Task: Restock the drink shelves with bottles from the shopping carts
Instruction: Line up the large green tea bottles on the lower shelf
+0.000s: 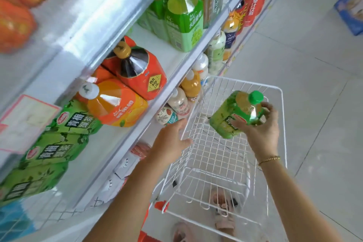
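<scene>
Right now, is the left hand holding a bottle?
No. The left hand is open with straight fingers beside the cart, holding nothing; only the right hand grips the green bottle.

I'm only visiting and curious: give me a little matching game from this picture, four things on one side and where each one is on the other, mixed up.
Things:
1. green-capped bottle
2. white-capped orange bottle
3. gold-capped dark bottle
4. left hand

Places:
A. open, over the cart rim
B. gripped by the right hand above the cart
C. on the shelf, yellow diamond on its label
D. on the shelf, beside green-labelled bottles

Pairs: 1-B, 2-D, 3-C, 4-A.
</scene>
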The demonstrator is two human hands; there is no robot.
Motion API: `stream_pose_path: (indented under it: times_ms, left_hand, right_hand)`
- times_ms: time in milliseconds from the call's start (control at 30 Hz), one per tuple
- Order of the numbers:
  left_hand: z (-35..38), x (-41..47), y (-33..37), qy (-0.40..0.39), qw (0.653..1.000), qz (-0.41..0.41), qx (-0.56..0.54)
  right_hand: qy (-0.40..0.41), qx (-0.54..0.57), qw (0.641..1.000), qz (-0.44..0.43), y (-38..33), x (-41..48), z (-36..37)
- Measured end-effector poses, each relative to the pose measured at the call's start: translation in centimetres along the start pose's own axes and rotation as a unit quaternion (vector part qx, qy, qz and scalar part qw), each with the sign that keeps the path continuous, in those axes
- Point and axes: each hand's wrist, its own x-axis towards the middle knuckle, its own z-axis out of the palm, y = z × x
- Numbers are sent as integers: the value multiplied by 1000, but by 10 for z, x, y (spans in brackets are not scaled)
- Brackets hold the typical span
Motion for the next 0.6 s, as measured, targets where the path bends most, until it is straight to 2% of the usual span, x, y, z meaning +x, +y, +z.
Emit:
stream_pose_path:
  times_ms: [100,200,267,367,500,600]
  left_hand:
    - [-9,-38,18,22,992,47,-117]
    - [-18,-72,25,12,979,72,-190]
    - [-24,-95,25,22,968,87,-236]
    - [-34,-131,16,95,948,110,-284]
    - [-47,-172,-12,200,941,118,-247]
    - [-56,-191,-38,272,921,91,-263]
  right_hand:
    - [-160,-50,982,-83,-41,-21,-24]
    - [-289,-88,938,-171,-86,-45,-27]
    - [-335,-76,917,-203,-110,-66,-21]
    - [-380,-31,904,-192,-127,-98,-6]
    - [-424,7,883,-203,-127,-134,24]
    - [-454,36,865,-212,-122,-161,56]
